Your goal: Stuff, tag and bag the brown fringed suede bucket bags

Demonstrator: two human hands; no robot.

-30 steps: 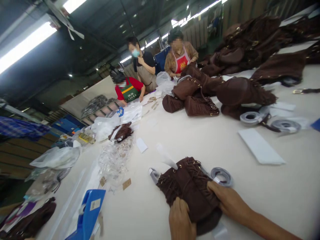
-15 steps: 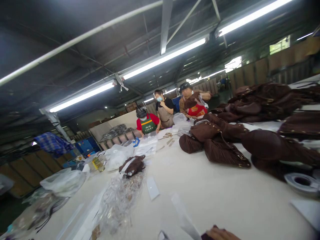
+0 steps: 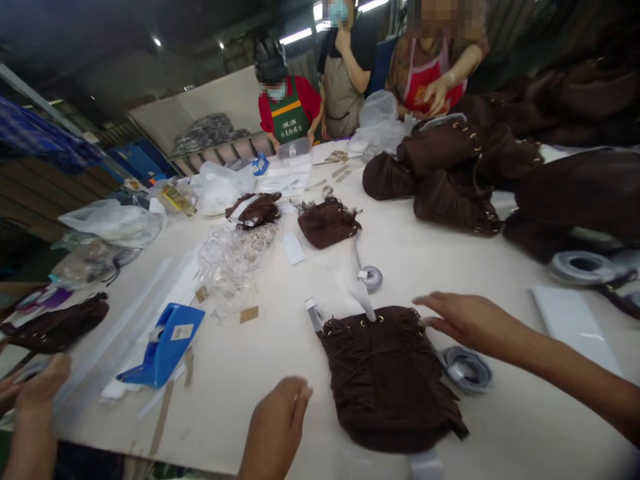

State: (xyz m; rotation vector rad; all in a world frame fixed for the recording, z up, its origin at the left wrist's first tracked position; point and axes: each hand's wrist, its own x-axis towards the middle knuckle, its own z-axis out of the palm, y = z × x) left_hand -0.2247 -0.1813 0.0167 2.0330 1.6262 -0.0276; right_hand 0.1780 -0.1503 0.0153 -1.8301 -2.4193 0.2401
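A dark brown fringed drawstring bag with brass eyelets lies on the table before me. My right hand is at its upper right corner, fingers stretched out, with nothing visible in it. My left hand hovers to the left of the bag, apart from it, fingers loosely bent and thumb a little away, holding nothing I can see. White padding pokes out of the bag's top. A coiled grey strap rests against its right side. Further off lies a smaller brown fringed bag with a coiled strap.
A blue tape dispenser and a heap of clear plastic are to the left. A co-worker's hands are at the left edge. Brown bags pile up on the right, and several people stand across the table.
My view has tilted down, bringing both hands and the near bag into sight. The smaller brown bag now lies mid-table, where none was before.
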